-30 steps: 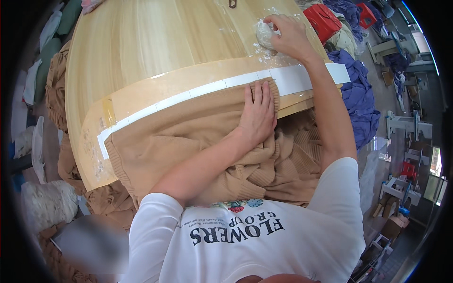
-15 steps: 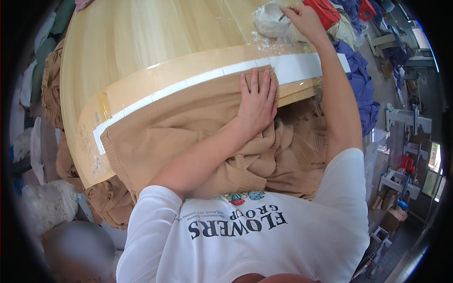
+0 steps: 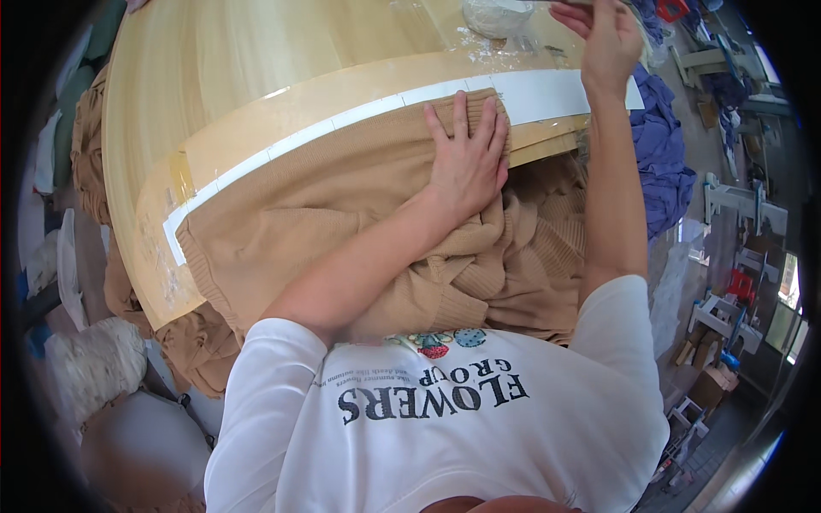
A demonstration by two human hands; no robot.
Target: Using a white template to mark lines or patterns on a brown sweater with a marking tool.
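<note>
My left hand (image 3: 468,158) lies flat with fingers spread on a tan knit garment piece (image 3: 325,184), pressing down its ribbed end. The knit's upper edge runs along a white strip (image 3: 552,94) with small marks on it, fixed to the table. Up at the top right my right hand (image 3: 609,43) is raised, fingers bent round a thin, dark stick-like tool, mostly cut off by the picture's edge. Left of that hand sits a white bowl (image 3: 499,19) wrapped in clear plastic, with white flecks on the table below it.
The wood-grain table (image 3: 256,43) has a curved edge and taped tan board. Bunched tan knitwear (image 3: 543,248) lies between my arms. Purple fabric (image 3: 658,162) hangs at the right, a white bundle (image 3: 94,368) sits lower left, and machine stands (image 3: 744,205) line the right-hand floor.
My right hand has moved away from the bowl, up and to the right, with the thin tool. My left hand stays on the knit; the view has shifted slightly.
</note>
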